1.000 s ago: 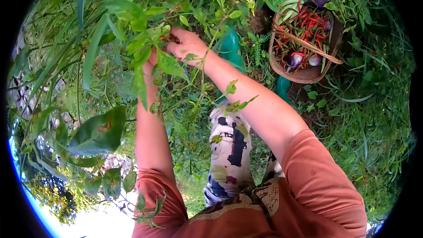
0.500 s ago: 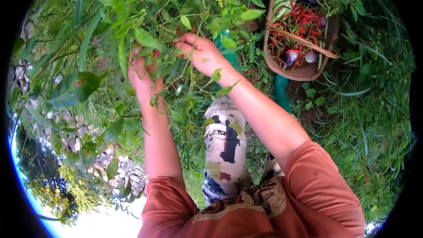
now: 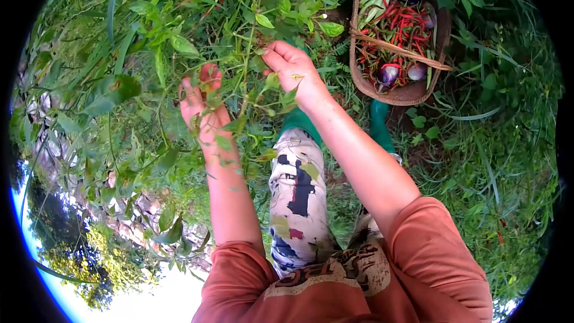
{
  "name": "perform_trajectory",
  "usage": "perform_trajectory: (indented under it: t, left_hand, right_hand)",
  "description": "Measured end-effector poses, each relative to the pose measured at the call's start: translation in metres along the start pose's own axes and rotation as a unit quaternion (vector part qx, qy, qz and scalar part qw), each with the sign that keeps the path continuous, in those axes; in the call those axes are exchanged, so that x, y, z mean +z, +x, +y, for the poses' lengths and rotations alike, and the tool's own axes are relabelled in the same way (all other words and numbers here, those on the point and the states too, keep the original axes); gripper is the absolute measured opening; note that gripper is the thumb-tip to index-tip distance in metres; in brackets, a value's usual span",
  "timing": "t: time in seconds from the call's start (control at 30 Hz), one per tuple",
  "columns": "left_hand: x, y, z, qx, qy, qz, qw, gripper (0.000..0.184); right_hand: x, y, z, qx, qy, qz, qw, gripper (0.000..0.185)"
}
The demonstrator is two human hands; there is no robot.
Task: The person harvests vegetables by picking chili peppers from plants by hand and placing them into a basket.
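Note:
Leafy chili plant branches [image 3: 246, 72] spread in front of me, with green leaves and thin stems. My right hand [image 3: 294, 75] is closed in a pinch at a stem of the plant; leaves partly hide what lies between its fingertips. Lower among the leaves on the left, my left hand [image 3: 206, 104] is turned palm up. Its thumb and fingers are apart and slightly curled, and nothing is plainly visible in them, though foliage crosses the hand.
A woven basket [image 3: 357, 66] with a handle [image 3: 406, 52] sits at the upper right. It holds red chilies [image 3: 409, 27], purple eggplants [image 3: 388, 75] and long pale green pods [image 3: 375, 3]. Green boots [image 3: 379, 125] stand in weeds below it. Stones [image 3: 128, 218] lie on the left.
My left hand has moved slightly down and right, its fingers looking more spread. The right hand has shifted a little right, still pinching at the plant. The view has tilted slightly.

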State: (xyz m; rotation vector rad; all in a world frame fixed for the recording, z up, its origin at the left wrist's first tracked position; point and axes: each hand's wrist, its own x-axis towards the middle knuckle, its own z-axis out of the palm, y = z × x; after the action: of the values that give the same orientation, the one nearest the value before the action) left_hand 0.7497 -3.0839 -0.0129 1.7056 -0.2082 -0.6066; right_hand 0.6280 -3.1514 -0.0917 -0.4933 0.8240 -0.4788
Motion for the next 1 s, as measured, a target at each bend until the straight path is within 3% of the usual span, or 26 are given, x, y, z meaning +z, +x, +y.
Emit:
perform_trajectory:
  t: [0.23, 0.43, 0.5, 0.57, 0.73, 0.8, 1.0]
  left_hand:
    - [0.005, 0.002, 0.014, -0.005, 0.015, 0.019, 1.0, 0.027]
    - [-0.002, 0.019, 0.018, -0.006, 0.012, 0.039, 0.999, 0.028]
    - [-0.007, 0.022, 0.02, 0.007, -0.033, -0.011, 0.999, 0.03]
    - [-0.001, 0.021, 0.018, 0.007, -0.009, 0.027, 1.0, 0.026]
    - [-0.005, 0.022, 0.02, -0.021, -0.033, -0.001, 0.999, 0.016]
    - [-0.001, 0.02, 0.02, -0.022, -0.029, 0.024, 0.999, 0.016]
    - [-0.003, 0.021, 0.021, -0.02, 0.019, 0.053, 0.998, 0.025]
  right_hand:
    - [0.005, -0.01, -0.001, -0.025, -0.039, 0.055, 0.997, 0.023]
    - [0.009, -0.009, 0.0, -0.008, -0.002, 0.064, 0.998, 0.018]
    - [0.011, -0.011, 0.001, 0.007, 0.027, 0.071, 0.997, 0.019]
    - [0.011, -0.01, 0.0, 0.042, 0.131, 0.047, 0.989, 0.022]
    - [0.014, -0.009, -0.003, 0.048, 0.127, 0.009, 0.991, 0.023]
    - [0.016, -0.01, -0.005, -0.006, 0.027, 0.03, 0.999, 0.025]
    - [0.026, -0.004, -0.009, 0.027, 0.132, -0.04, 0.99, 0.026]
